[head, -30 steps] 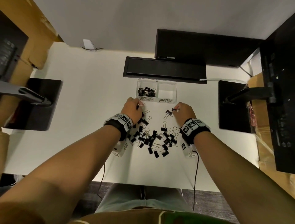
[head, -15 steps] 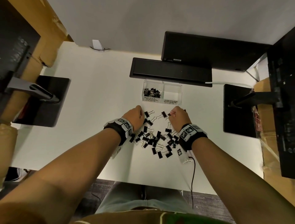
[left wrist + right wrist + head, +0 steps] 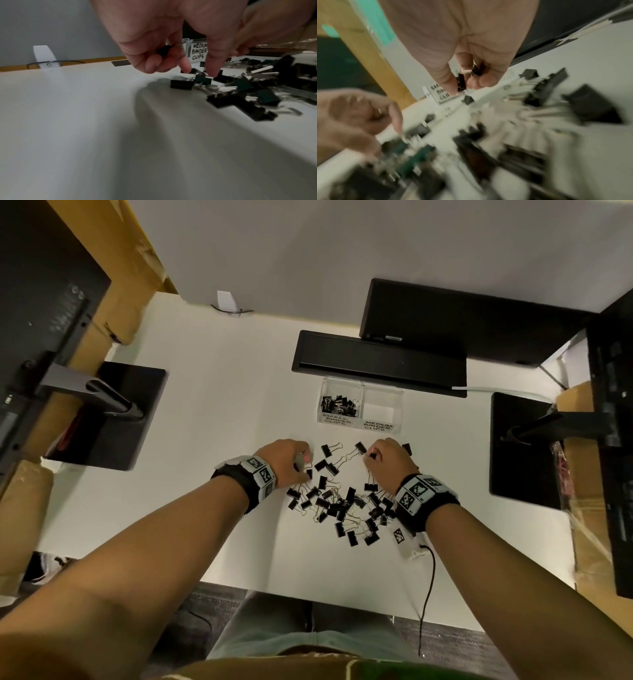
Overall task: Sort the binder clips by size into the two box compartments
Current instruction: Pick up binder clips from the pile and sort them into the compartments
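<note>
The clear two-compartment box holds small binder clips in its left compartment. Just before the box, each grip, left hand and right hand, curls around a clip over the loose clip pile.

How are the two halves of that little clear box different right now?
The compartment labelled small binder clips holds a heap of black clips, while the compartment labelled medium binder clips looks empty, its pale floor showing. The small one sits on the left half of the box, the medium one on the right. Both are clear plastic, look about the same size, and carry handwritten labels on the front.
</note>
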Available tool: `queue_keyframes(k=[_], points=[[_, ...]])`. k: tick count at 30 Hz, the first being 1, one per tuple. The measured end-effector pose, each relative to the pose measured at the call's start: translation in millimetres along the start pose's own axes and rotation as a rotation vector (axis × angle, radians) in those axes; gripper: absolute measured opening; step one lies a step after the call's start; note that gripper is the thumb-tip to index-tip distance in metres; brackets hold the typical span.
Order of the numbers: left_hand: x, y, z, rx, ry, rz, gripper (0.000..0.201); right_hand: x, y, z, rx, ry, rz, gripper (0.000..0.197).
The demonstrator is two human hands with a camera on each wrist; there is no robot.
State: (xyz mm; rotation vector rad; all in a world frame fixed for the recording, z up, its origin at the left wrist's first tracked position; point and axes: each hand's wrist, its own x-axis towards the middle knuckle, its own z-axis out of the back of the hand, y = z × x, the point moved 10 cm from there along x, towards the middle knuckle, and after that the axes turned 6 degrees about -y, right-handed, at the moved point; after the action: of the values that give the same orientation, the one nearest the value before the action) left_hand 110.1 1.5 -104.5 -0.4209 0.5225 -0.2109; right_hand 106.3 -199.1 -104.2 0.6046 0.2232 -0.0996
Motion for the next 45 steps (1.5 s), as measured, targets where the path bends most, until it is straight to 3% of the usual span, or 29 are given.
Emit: queue_keyframes(k=[5, 10, 17, 20, 22, 26, 31, 34, 38, 41, 45], points=[[-0.7, -8.5, -13.6, 0.055, 0.017, -0.055, 0.023, 17.9, 48.8, 29.2, 0.137, -0.078, 0.031, 0.013], [-0.2, -13.1, -15.4, 0.062, -0.01, -0.088, 0.026, 56.2, 78.3, 37.3, -0.011, -0.049, 0.022, 0.02], [5.7, -5.9, 20.3, -0.336, -0.206, 0.055, 0.018, 62.7, 70.3, 38.7, 0.124, -0.094, -0.032, 0.036], [14.6, -9.4, 40.3, -0.457, -0.282, 0.102, 0.017, 40.8, 64.6, 40.2, 0.154, -0.125, -0.011, 0.031], [24.3, -17.8, 54.9, -0.447, -0.332, 0.089, 0.018, 19.4, 56.4, 27.8, 0.172, -0.069, -0.017, 0.025], [50.3, -43.3, 75.5, -0.316, -0.366, 0.034, 0.017, -30.8, 49.1, -18.0, 0.115, 0.206, 0.065, 0.013], [78.4, -72.1, 74.3, -0.011, -0.324, -0.038, 0.029, -65.1, 40.7, -48.1, -0.008, 0.343, 0.148, 0.026], [84.3, -76.5, 64.9, 0.079, -0.282, -0.057, 0.035, -63.6, 32.9, -47.9, -0.038, 0.307, 0.146, 0.024], [75.3, -71.9, 66.1, 0.0, -0.308, -0.092, 0.04, -49.7, 21.2, -31.9, -0.035, 0.201, 0.1, 0.018], [58.1, -57.4, 77.1, -0.069, -0.394, -0.099, 0.026, -36.1, 12.8, -13.4, -0.015, 0.068, 0.052, 0.015], [34.9, -15.8, 67.1, -0.125, -0.386, 0.046, 0.017, -29.7, 31.6, -22.1, 0.016, 0.062, 0.081, 0.015]])
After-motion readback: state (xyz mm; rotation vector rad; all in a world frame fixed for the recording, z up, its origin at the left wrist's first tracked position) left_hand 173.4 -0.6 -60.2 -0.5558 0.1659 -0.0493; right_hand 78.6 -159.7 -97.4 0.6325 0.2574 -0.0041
